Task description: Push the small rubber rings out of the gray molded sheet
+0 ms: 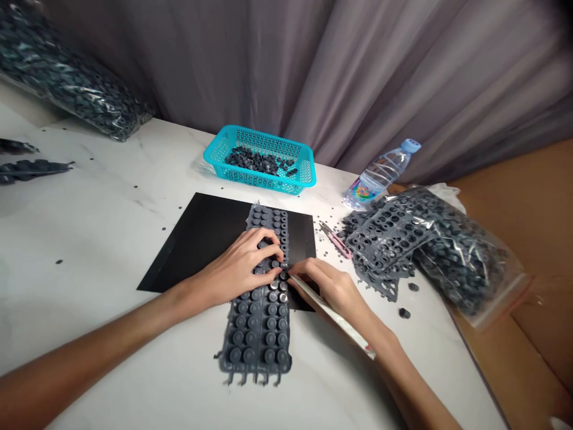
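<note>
A long grey rubber strip [259,325] studded with round buttons lies lengthwise over a black mat [201,236] on the white table. My left hand [239,269] rests on the strip's middle, fingers curled and pressing it down. My right hand [329,286] is closed in a pinch round a thin white stick-like tool [333,313], whose tip touches the strip's right edge beside my left fingertips.
A turquoise basket [262,160] of loose grey buttons stands behind the mat. To the right lie pink snips [335,239], emptied grey strips [385,239], a clear bag of parts [465,257] and a water bottle [380,173]. More bags sit at the far left [67,83].
</note>
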{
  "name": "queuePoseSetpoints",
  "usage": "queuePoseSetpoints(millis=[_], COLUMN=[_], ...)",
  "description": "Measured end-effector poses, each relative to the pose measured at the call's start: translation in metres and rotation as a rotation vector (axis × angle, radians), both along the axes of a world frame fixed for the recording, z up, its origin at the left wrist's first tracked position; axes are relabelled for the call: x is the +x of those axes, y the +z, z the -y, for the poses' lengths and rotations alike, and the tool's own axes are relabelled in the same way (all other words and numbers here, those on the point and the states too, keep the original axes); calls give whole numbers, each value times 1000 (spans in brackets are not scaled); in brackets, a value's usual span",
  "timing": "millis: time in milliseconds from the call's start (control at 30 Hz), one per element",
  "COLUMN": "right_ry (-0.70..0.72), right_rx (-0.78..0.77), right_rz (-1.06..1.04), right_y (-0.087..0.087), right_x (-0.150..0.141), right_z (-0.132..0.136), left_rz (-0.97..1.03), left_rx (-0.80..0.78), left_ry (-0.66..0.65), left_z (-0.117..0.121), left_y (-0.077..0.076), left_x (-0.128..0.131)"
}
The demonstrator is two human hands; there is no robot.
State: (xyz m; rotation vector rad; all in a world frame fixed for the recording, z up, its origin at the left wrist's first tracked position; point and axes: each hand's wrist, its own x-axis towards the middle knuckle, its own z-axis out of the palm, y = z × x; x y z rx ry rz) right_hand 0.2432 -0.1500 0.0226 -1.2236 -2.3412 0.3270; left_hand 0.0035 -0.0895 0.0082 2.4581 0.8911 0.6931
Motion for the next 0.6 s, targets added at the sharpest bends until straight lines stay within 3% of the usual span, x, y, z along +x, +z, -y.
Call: queuePoseSetpoints(millis=[333, 600], right_ry=[-16, 16], right_rx=[-4, 145], right_rz=[136, 305], right_y=[15, 6], right_x=[-10, -8], right_z=[4, 8], left_rz=[27, 38], left_rx=[-17, -5], left_ry=[-11, -6], left_z=[-2, -2], left_y=[-2, -4], left_x=[1, 1])
